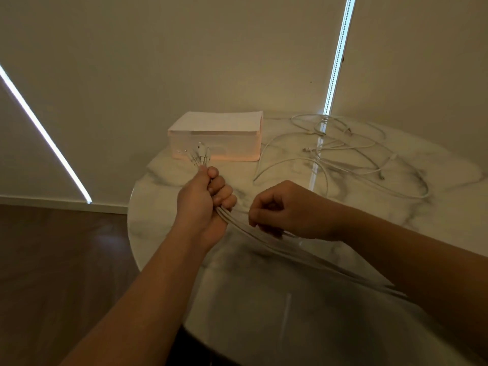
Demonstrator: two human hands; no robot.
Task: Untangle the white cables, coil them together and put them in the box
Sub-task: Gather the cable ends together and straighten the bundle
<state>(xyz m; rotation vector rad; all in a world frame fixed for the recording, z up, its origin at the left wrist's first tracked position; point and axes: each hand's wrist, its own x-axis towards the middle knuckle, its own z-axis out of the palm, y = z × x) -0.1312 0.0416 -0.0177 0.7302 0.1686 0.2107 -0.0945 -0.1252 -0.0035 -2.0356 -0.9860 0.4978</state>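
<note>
A bundle of white cables (239, 225) was gripped in the fist of the left hand (204, 207), held above the marble tabletop (264, 291). The fingers were curled tightly round the strands, and the connector ends (200, 154) were fanned out beyond the thumb, seen against the front of the box. The same strands were held just beside that fist by the right hand (286, 212), its fingers curled over them. From there the bundle was trailed back beneath the right forearm towards the near edge. The pale box (219, 128) was set at the far side of the table. A loose tangle of further white cables (351, 154) was spread on the marble to its right, apart from both hands. A wooden floor (60, 260) was visible at the left.
</note>
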